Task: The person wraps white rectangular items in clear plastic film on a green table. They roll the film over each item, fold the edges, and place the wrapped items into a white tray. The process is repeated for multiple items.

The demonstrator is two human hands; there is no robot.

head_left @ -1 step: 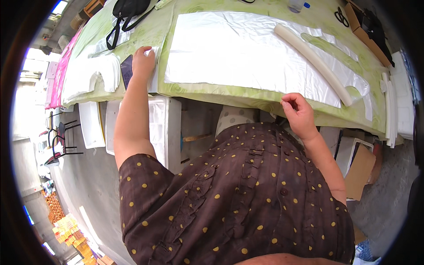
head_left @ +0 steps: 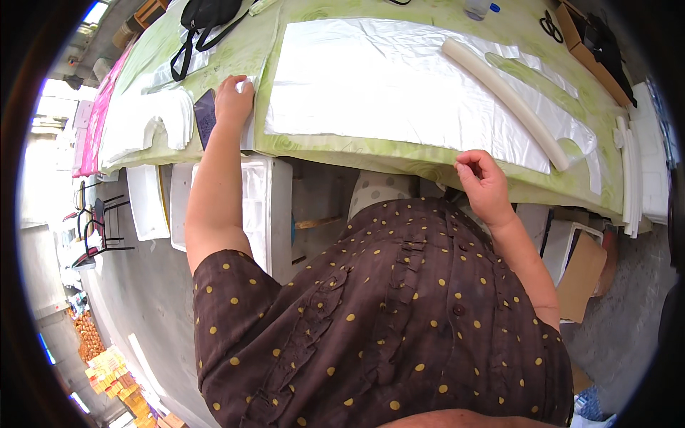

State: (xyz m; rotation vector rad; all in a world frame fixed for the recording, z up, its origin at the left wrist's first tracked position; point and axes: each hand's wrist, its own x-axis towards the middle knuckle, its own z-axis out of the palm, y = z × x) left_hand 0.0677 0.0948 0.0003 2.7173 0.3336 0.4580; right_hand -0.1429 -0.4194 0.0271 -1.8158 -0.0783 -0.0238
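Big white sheet (head_left: 357,85): lies flat on the green desk (head_left: 307,148).
Left hand (head_left: 234,103): left of the sheet, fingers bent; the picture can't tell if they hold anything.
Right hand (head_left: 484,187): by the sheet's near edge, fingers curled in; can't tell if they pinch anything.
Long pale roll (head_left: 510,101): on the sheet's right side.

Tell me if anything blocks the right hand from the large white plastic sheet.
Nothing visible does. The right hand is at the near edge of the white plastic sheet, with no object seen between them. The pale tube lies across the sheet's right part, beyond the hand and out of the way.
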